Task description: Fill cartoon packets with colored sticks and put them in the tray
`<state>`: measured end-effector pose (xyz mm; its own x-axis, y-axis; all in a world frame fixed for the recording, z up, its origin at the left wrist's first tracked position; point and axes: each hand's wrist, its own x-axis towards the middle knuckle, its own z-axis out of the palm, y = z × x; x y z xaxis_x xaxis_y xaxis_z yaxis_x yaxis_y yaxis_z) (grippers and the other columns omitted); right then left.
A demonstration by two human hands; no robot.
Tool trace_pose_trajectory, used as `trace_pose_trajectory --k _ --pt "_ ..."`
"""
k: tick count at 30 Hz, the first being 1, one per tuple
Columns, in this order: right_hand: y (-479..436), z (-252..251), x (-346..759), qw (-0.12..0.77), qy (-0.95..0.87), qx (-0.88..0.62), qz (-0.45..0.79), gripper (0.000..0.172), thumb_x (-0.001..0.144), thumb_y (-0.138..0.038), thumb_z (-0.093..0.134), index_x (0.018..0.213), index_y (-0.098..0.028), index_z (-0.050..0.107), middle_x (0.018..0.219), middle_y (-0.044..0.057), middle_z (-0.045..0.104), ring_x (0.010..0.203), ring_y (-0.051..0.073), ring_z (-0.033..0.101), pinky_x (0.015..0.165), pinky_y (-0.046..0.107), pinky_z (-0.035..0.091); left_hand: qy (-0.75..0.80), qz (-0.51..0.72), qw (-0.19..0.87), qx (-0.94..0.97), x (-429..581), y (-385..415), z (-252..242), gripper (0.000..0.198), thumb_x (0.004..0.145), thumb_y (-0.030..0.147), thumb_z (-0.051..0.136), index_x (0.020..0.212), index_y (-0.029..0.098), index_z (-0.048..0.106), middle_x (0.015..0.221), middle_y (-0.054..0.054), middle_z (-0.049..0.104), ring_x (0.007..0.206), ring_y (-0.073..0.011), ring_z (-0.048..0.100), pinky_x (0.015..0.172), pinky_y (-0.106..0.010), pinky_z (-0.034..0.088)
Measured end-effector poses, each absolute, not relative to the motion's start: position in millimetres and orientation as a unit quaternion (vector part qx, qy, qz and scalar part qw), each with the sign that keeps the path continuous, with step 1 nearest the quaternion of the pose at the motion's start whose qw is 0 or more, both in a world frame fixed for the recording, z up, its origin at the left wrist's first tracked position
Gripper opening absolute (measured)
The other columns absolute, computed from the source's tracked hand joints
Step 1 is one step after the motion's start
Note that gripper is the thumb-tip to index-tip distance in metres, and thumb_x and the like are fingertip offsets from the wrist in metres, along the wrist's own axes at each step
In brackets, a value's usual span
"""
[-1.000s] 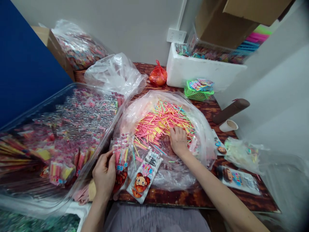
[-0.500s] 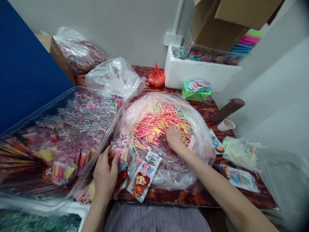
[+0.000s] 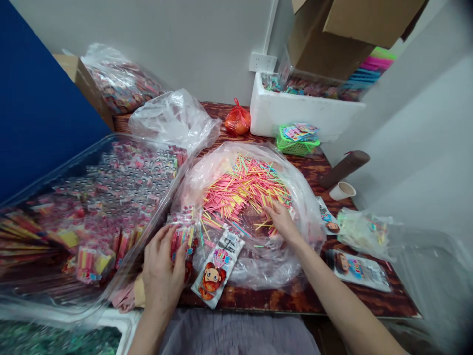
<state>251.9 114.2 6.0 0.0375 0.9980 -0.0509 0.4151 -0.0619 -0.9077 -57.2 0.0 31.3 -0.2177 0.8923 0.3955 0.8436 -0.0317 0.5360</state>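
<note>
A heap of thin pink, yellow and green sticks (image 3: 240,190) lies in a wide, round clear plastic bag (image 3: 306,207) with its rim rolled down. At the heap's near right side, my right hand (image 3: 284,223) has its fingers pinched together around a few sticks; how many is hidden. My left hand (image 3: 162,268) is at the table's front edge, fingers and thumb curled about a bunch of small clear packets of coloured sticks (image 3: 183,236). Between the hands lies a white printed pouch (image 3: 218,268) with a cartoon figure, overlapping the bag's near edge.
To the left stands a large clear tub (image 3: 148,224) full of filled packets. A white foam box (image 3: 306,108), green basket (image 3: 297,143) and red bag of round fruit (image 3: 237,121) are at the back. On the right are a brown flask (image 3: 343,168), paper cup (image 3: 342,191) and another pouch (image 3: 358,270).
My right hand has drawn back slightly rightward from the heap, and its fingers have closed in from a flatter pose. Loose sticks now show beneath it. My left hand stays by the packets.
</note>
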Motion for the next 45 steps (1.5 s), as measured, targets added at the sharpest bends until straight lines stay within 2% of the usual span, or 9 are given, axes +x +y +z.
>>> trace_pose_trajectory --k 4,10,18,22,25,29,34,39,45 --pt "84.5 -13.5 237.7 0.464 -0.496 -0.574 0.458 0.019 0.082 -0.039 0.058 0.085 -0.021 0.06 0.075 0.001 0.07 0.069 0.019 0.061 0.067 0.03 0.046 0.651 0.365 0.069 0.662 -32.9 2.1 31.0 0.038 0.093 0.035 0.049 0.128 0.022 0.053 0.131 -0.012 0.054 0.123 -0.0279 0.049 0.106 -0.046 0.039" --pt "58.4 -19.4 220.5 0.5 -0.519 -0.571 0.392 0.02 0.089 -0.036 0.05 0.094 -0.021 0.063 0.096 0.004 0.07 0.091 0.02 0.062 0.086 0.034 0.046 0.586 0.352 0.163 0.712 4.2 8.5 31.8 0.031 0.093 0.028 0.05 0.122 0.024 0.058 0.132 -0.011 0.054 0.124 -0.027 0.05 0.103 -0.046 0.042" --pt "47.5 -19.3 216.0 0.538 -0.46 -0.5 0.499 0.031 0.091 -0.039 0.055 0.116 -0.021 0.057 0.088 0.002 0.069 0.084 0.019 0.063 0.087 0.035 0.048 0.513 0.357 0.219 0.749 51.5 21.3 37.5 0.042 0.095 0.023 0.045 0.138 0.021 0.045 0.137 -0.012 0.054 0.13 -0.0236 0.048 0.107 -0.043 0.042" --pt "35.6 -38.8 210.4 0.541 -0.467 -0.479 0.509 0.033 0.085 -0.045 0.061 0.106 -0.021 0.064 0.098 0.005 0.07 0.096 0.022 0.062 0.091 0.036 0.047 0.426 0.305 0.193 0.83 78.3 28.7 29.8 0.061 0.097 0.026 0.042 0.153 0.02 0.019 0.157 -0.014 0.031 0.146 -0.0252 0.025 0.116 -0.049 0.028" --pt "31.3 -45.1 210.9 0.541 -0.465 -0.484 0.507 0.031 0.084 -0.045 0.062 0.103 -0.021 0.065 0.101 0.005 0.07 0.097 0.023 0.062 0.088 0.035 0.049 0.384 0.225 0.188 0.876 85.1 29.9 23.1 0.062 0.097 0.033 0.044 0.152 0.02 0.02 0.157 -0.013 0.031 0.147 -0.0263 0.023 0.118 -0.052 0.023" --pt "32.6 -38.9 215.0 0.506 -0.505 -0.503 0.486 0.019 0.087 -0.036 0.058 0.094 -0.021 0.066 0.093 0.004 0.069 0.09 0.021 0.062 0.085 0.032 0.048 0.437 0.243 0.17 0.849 62.0 23.4 19.4 0.056 0.097 0.03 0.043 0.15 0.019 0.027 0.157 -0.014 0.031 0.145 -0.0251 0.026 0.115 -0.047 0.029" --pt "34.6 -34.4 218.7 0.485 -0.529 -0.518 0.465 0.014 0.087 -0.029 0.057 0.084 -0.021 0.068 0.083 0.002 0.069 0.085 0.02 0.063 0.08 0.03 0.047 0.595 0.249 0.083 0.759 18.4 9.3 2.8 0.036 0.094 0.032 0.05 0.127 0.017 0.054 0.122 -0.014 0.061 0.112 -0.0286 0.055 0.096 -0.046 0.045" --pt "33.8 -38.2 219.8 0.481 -0.538 -0.512 0.466 0.014 0.088 -0.026 0.056 0.085 -0.022 0.069 0.086 0.003 0.07 0.087 0.021 0.064 0.081 0.03 0.046 0.653 0.177 0.068 0.733 12.7 4.1 -14.9 0.042 0.09 0.038 0.056 0.124 0.015 0.051 0.106 -0.013 0.061 0.096 -0.0305 0.057 0.081 -0.044 0.048" --pt "33.0 -38.6 219.6 0.483 -0.538 -0.514 0.462 0.014 0.088 -0.025 0.056 0.085 -0.022 0.069 0.086 0.002 0.07 0.086 0.02 0.063 0.081 0.03 0.045 0.637 0.32 0.106 0.693 12.8 5.9 -20.9 0.007 0.093 0.025 0.05 0.095 0.019 0.053 0.087 -0.004 0.058 0.081 -0.021 0.059 0.073 -0.032 0.046"
